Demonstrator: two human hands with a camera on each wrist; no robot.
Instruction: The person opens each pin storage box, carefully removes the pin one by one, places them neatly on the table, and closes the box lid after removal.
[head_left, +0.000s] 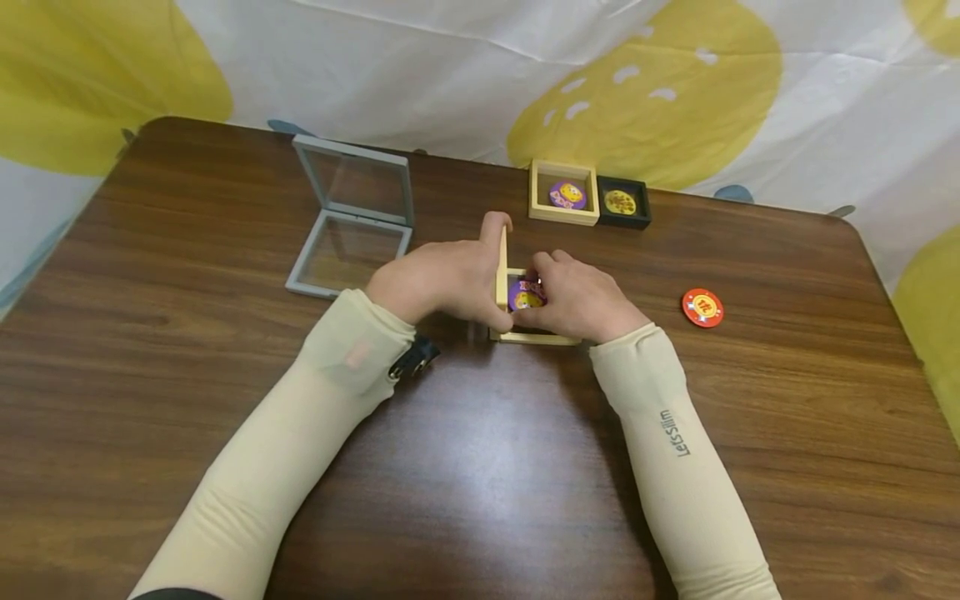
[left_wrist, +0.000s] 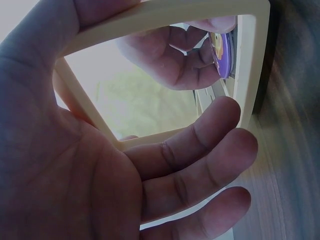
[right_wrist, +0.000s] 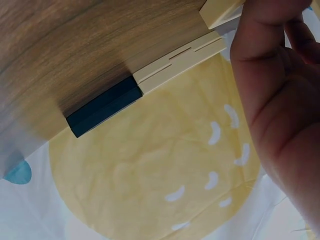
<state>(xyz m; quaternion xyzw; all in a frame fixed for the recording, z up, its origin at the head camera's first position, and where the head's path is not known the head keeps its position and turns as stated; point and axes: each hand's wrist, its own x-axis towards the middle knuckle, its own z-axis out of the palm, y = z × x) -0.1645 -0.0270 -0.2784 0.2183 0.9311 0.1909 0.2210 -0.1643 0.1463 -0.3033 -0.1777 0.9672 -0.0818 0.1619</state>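
My left hand point(head_left: 450, 279) grips the raised lid point(head_left: 502, 279) of a cream-framed display case, with thumb and fingers at opposite ends of its edge. Through the lid's clear film, the left wrist view shows a round purple chip point(left_wrist: 223, 55) with a yellow picture. Fingertips of my right hand point(head_left: 583, 296) pinch that chip, which is at the case's lower frame point(head_left: 542, 339). The right hand hides part of the case. In the right wrist view the right hand point(right_wrist: 275, 90) shows only its side, and the chip is out of sight.
A grey display case point(head_left: 311, 254) stands opened at the left. Behind the hands, a cream case point(head_left: 562, 218) with a purple chip adjoins a black case point(head_left: 624, 221) with a yellow chip. A red poker chip point(head_left: 702, 308) lies at the right. A patterned cloth point(head_left: 450, 50) hangs behind the table.
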